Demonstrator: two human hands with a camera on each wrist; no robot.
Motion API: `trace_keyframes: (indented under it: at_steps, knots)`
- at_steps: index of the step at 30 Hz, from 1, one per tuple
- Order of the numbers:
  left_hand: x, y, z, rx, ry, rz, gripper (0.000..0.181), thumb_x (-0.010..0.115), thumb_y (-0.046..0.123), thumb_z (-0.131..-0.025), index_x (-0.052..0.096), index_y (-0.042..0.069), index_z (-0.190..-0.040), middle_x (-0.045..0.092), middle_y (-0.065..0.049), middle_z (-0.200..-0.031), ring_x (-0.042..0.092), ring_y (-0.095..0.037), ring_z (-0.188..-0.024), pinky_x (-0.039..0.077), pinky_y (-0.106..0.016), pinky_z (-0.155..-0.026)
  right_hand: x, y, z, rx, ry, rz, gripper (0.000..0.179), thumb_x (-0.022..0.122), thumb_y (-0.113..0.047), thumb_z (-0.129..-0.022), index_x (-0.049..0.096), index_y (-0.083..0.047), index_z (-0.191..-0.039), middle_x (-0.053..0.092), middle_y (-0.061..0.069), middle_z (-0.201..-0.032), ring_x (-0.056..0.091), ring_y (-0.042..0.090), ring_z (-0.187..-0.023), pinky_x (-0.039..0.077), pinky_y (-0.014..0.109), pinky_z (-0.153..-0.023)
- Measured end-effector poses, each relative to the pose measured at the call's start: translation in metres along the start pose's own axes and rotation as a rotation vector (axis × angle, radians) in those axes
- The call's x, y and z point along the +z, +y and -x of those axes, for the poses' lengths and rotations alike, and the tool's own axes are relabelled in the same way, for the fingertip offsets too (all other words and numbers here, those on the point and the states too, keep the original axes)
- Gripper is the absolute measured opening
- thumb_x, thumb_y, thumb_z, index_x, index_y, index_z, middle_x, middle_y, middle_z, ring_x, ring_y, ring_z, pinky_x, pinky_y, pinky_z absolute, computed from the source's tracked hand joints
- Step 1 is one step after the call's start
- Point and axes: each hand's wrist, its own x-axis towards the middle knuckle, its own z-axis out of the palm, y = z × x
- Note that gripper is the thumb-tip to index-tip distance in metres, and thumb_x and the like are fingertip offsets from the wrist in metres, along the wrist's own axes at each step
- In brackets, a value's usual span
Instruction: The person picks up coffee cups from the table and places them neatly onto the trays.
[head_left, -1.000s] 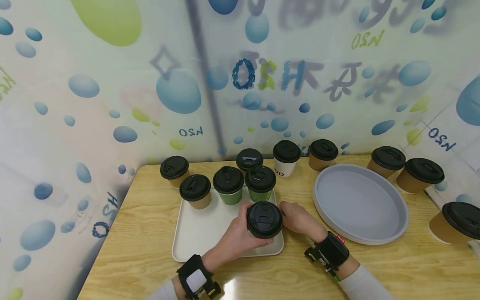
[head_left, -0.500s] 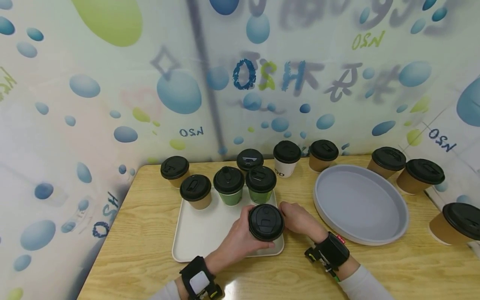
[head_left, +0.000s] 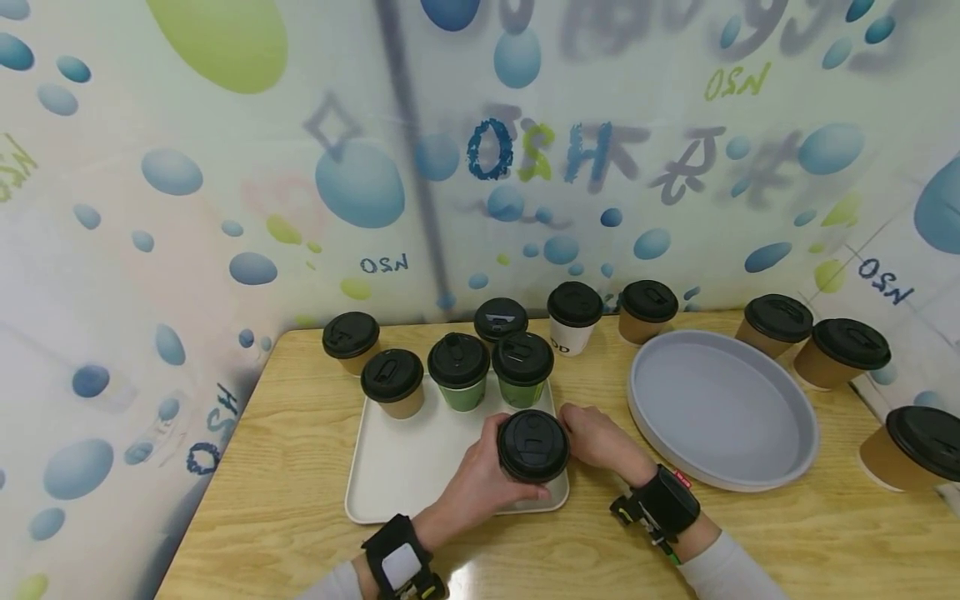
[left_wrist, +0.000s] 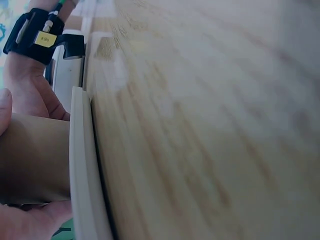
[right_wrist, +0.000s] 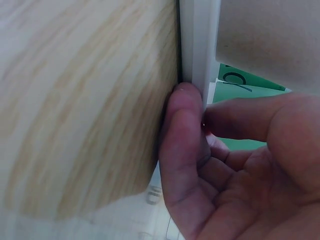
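Note:
A paper coffee cup (left_wrist: 35, 160) with a black lid (head_left: 533, 447) stands at the right front of the cream tray (head_left: 397, 467). My left hand (head_left: 474, 482) grips this cup from its left side, fingers and thumb around the wall; its brown side shows in the left wrist view. At the tray's right edge, my right hand (head_left: 600, 437) pinches the rim (right_wrist: 197, 55) between thumb and finger, one fingertip tucked against the underside. Two green cups (head_left: 461, 392) (head_left: 521, 392) and a brown cup (head_left: 401, 405) stand along the tray's back, all with black lids.
A round grey-blue tray (head_left: 720, 408) lies to the right. Lidded cups stand around it, including a brown cup (head_left: 828, 367) and another brown cup (head_left: 896, 454) at the right edge. A white cup (head_left: 570, 335) stands behind, near the printed wall (head_left: 660, 275).
My left hand and the cup in it have shifted slightly right and toward me, mostly in the first half second. The right hand stays at the tray's edge.

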Motion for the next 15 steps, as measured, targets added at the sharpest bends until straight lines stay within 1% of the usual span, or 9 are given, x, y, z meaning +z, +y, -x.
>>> trace_keyframes:
  at_steps: [3, 6, 8, 10, 12, 13, 15]
  knots:
    - [-0.001, 0.001, 0.002, -0.021, -0.010, -0.005, 0.112, 0.101, 0.028, -0.065, 0.032, 0.003, -0.150, 0.055, -0.014, -0.145, 0.055, -0.029, -0.133, 0.046, -0.051, -0.109, 0.000, 0.000, -0.001, -0.002, 0.004, 0.002, 0.015, 0.066, -0.006, -0.097, 0.060, -0.011, -0.083, 0.055, -0.002, -0.070, 0.053, 0.015, -0.065, 0.044, 0.028, -0.060]
    - [-0.004, 0.002, 0.008, -0.040, -0.040, -0.001, 0.123, 0.101, 0.030, -0.067, 0.025, -0.001, -0.158, 0.044, -0.019, -0.156, 0.047, -0.031, -0.141, 0.046, -0.052, -0.111, 0.001, 0.001, -0.001, -0.003, 0.008, 0.000, 0.015, 0.066, -0.007, -0.097, 0.061, -0.011, -0.083, 0.055, -0.003, -0.070, 0.053, 0.015, -0.065, 0.044, 0.028, -0.060]
    - [-0.008, 0.004, 0.014, -0.049, -0.058, -0.003, 0.125, 0.098, 0.033, -0.071, 0.020, -0.002, -0.161, 0.034, -0.021, -0.162, 0.040, -0.032, -0.146, 0.046, -0.051, -0.111, 0.001, 0.001, -0.001, -0.009, 0.013, 0.002, 0.015, 0.066, -0.007, -0.097, 0.061, -0.011, -0.083, 0.055, -0.003, -0.069, 0.053, 0.015, -0.064, 0.044, 0.028, -0.059]
    - [-0.013, 0.005, 0.020, -0.046, -0.066, 0.001, 0.117, 0.091, 0.035, -0.080, 0.017, -0.003, -0.162, 0.027, -0.022, -0.165, 0.036, -0.033, -0.149, 0.045, -0.051, -0.112, 0.001, 0.001, -0.001, -0.009, 0.016, 0.003, 0.015, 0.066, -0.007, -0.097, 0.061, -0.012, -0.083, 0.055, -0.003, -0.069, 0.053, 0.015, -0.064, 0.044, 0.028, -0.059]
    - [-0.019, 0.006, 0.028, -0.028, -0.051, 0.006, 0.106, 0.083, 0.039, -0.089, 0.018, -0.002, -0.162, 0.025, -0.022, -0.166, 0.034, -0.034, -0.150, 0.044, -0.052, -0.113, 0.001, 0.001, 0.000, -0.006, 0.016, 0.002, 0.016, 0.067, -0.006, -0.096, 0.061, -0.012, -0.083, 0.055, -0.003, -0.069, 0.053, 0.015, -0.064, 0.044, 0.028, -0.059]
    - [-0.023, 0.006, 0.031, -0.011, -0.036, 0.006, 0.099, 0.078, 0.039, -0.093, 0.019, -0.001, -0.162, 0.026, -0.021, -0.166, 0.033, -0.034, -0.150, 0.043, -0.052, -0.113, 0.001, 0.001, 0.000, -0.006, 0.015, 0.001, 0.016, 0.067, -0.006, -0.096, 0.061, -0.012, -0.083, 0.055, -0.002, -0.069, 0.053, 0.015, -0.064, 0.044, 0.028, -0.059]
    - [-0.030, 0.007, 0.036, 0.047, 0.007, 0.014, 0.085, 0.070, 0.035, -0.099, 0.024, 0.000, -0.162, 0.029, -0.019, -0.165, 0.033, -0.034, -0.150, 0.043, -0.053, -0.114, 0.001, 0.001, 0.000, -0.006, 0.013, -0.003, 0.016, 0.067, -0.005, -0.096, 0.060, -0.012, -0.083, 0.055, -0.002, -0.068, 0.053, 0.015, -0.063, 0.043, 0.028, -0.058]
